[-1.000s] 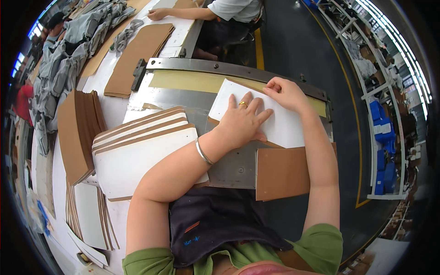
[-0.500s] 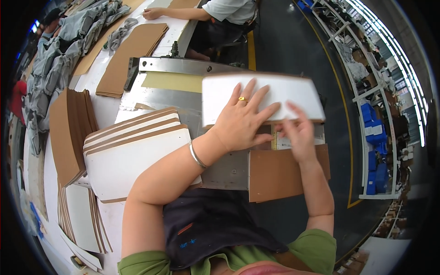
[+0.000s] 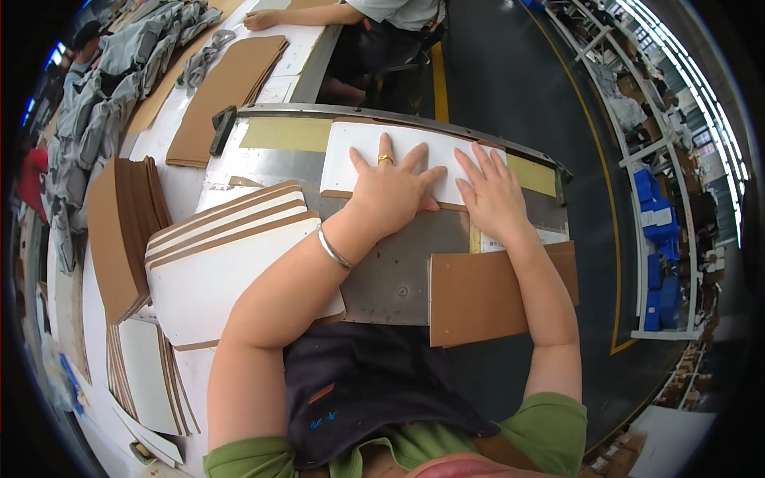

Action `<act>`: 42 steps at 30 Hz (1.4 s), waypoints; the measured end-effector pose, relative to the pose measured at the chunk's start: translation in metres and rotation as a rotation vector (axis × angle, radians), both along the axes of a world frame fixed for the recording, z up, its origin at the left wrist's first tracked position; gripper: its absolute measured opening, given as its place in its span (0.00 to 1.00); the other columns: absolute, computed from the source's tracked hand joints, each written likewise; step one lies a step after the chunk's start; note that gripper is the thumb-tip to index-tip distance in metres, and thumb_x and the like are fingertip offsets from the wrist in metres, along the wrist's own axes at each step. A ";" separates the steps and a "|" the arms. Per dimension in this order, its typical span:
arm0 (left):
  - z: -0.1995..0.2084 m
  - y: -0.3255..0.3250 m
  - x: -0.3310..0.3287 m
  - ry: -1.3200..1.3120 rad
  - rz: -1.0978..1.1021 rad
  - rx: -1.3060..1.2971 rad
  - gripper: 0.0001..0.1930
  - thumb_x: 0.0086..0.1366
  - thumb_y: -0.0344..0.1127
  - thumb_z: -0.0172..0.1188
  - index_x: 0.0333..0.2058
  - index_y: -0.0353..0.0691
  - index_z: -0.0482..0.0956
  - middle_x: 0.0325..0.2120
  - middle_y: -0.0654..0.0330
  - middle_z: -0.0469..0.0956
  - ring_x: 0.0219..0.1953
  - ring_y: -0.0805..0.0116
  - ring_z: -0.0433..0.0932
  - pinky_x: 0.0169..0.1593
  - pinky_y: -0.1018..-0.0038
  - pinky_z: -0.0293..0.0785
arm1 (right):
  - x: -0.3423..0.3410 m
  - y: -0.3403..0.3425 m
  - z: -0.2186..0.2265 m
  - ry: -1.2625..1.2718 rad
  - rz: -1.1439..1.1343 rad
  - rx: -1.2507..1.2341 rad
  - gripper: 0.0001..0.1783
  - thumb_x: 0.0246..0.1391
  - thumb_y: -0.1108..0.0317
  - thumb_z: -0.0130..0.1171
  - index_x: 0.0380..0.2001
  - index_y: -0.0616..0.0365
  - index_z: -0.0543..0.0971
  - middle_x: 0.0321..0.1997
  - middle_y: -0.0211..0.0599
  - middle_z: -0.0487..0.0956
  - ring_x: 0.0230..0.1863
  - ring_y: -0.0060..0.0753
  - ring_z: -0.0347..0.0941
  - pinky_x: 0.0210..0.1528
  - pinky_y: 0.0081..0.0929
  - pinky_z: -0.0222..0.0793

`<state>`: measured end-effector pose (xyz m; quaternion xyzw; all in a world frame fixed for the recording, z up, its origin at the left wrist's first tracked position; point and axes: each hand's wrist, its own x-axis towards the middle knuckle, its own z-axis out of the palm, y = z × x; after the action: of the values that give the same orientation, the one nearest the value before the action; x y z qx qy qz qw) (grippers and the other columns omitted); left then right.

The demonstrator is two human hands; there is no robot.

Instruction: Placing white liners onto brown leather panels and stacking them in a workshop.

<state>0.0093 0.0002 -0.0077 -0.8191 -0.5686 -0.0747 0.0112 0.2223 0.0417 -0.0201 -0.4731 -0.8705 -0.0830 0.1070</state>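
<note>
A rectangular board (image 3: pixel 442 171), white on top with brown edges, lies flat on the metal work plate (image 3: pixel 382 279), its far edge along a metal bar (image 3: pixel 358 112). My left hand (image 3: pixel 390 187) rests on its left-middle part, fingers spread, with a ring on one finger. My right hand (image 3: pixel 490 191) lies flat near the board's right end, fingers stretched. Yellow strips (image 3: pixel 287 134) show on the plate at both sides of the board. Nearer me, a brown board stack (image 3: pixel 486 299) sits under my right forearm.
Overlapping white boards with brown edges (image 3: pixel 231 279) lie at the left, beside upright-leaning brown boards (image 3: pixel 119 239) and narrower white pieces (image 3: pixel 143 374). Grey cloth (image 3: pixel 103 119) is heaped at the far left. Another person's arm (image 3: pixel 295 16) rests across the table. Shelves with blue bins (image 3: pixel 661 207) stand right.
The white board has moved left and away from me, down onto the plate against the bar. My right hand has gone from its near edge to lying flat on top.
</note>
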 end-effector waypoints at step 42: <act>0.013 -0.015 -0.002 0.097 -0.060 -0.080 0.30 0.65 0.57 0.54 0.64 0.67 0.63 0.64 0.58 0.60 0.65 0.35 0.56 0.54 0.31 0.62 | -0.006 0.020 0.021 0.222 0.052 -0.153 0.24 0.52 0.57 0.64 0.53 0.46 0.76 0.53 0.38 0.70 0.58 0.40 0.65 0.60 0.39 0.59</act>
<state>0.0071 -0.0150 0.0050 -0.8382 -0.5452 -0.0122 0.0037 0.2159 0.0621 0.0012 -0.4635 -0.8691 0.0392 0.1684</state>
